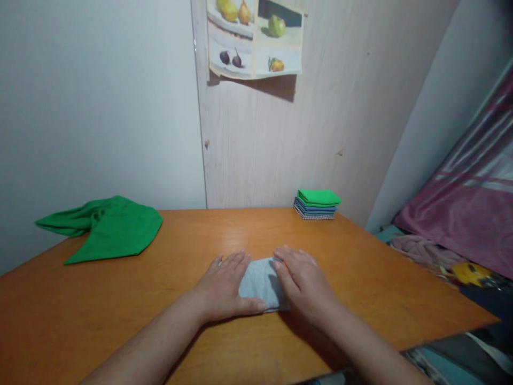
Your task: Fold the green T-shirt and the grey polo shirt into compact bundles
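Note:
A folded light grey cloth (262, 283) lies flat on the wooden table in front of me. My left hand (226, 289) rests on its left side, fingers stretched out and the thumb along the near edge. Over the right side lies my right hand (302, 280), palm down with the fingers extended. Both hands touch the cloth and cover its two ends; only the middle shows.
An unfolded green cloth (120, 230) lies crumpled at the table's back left. A stack of folded cloths (317, 204), green on top, stands at the back right. Past the table's (192, 235) right edge hangs a pink curtain (457, 214). Fruit pictures (256, 40) hang on the wall.

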Demonstrator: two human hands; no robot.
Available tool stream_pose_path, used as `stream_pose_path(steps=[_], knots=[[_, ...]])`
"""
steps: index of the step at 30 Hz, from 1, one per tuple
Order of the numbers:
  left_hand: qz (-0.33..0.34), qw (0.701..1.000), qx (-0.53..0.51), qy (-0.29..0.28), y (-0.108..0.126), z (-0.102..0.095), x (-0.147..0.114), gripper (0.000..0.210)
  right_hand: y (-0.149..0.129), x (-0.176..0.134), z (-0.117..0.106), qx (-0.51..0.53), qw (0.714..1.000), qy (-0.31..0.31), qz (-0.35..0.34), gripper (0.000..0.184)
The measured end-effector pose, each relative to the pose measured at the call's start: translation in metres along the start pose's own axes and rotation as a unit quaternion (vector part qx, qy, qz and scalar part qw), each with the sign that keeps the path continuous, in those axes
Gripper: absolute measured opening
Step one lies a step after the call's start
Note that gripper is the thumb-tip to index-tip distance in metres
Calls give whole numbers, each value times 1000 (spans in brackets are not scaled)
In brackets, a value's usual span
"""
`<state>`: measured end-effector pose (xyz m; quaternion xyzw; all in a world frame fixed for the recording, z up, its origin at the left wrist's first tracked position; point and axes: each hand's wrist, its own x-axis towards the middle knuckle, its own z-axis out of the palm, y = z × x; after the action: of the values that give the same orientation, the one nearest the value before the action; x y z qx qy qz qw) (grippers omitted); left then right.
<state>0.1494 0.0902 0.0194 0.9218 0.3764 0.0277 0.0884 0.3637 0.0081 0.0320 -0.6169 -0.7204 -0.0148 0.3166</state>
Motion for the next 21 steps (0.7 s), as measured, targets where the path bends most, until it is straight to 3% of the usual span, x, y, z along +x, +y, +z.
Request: stream_pose_path(steps=[4, 9, 21], knots=[[2, 1000, 5, 2, 1, 0, -1, 117, -19, 20, 18, -37, 995, -94, -16, 57], [2, 1000, -4, 10, 0, 2, -3, 124, -10, 15, 41, -47, 981, -189, 14, 65], [3, 1000, -13, 18, 2, 2, -6, 119, -1, 2, 48, -20, 980, -197, 35, 70]])
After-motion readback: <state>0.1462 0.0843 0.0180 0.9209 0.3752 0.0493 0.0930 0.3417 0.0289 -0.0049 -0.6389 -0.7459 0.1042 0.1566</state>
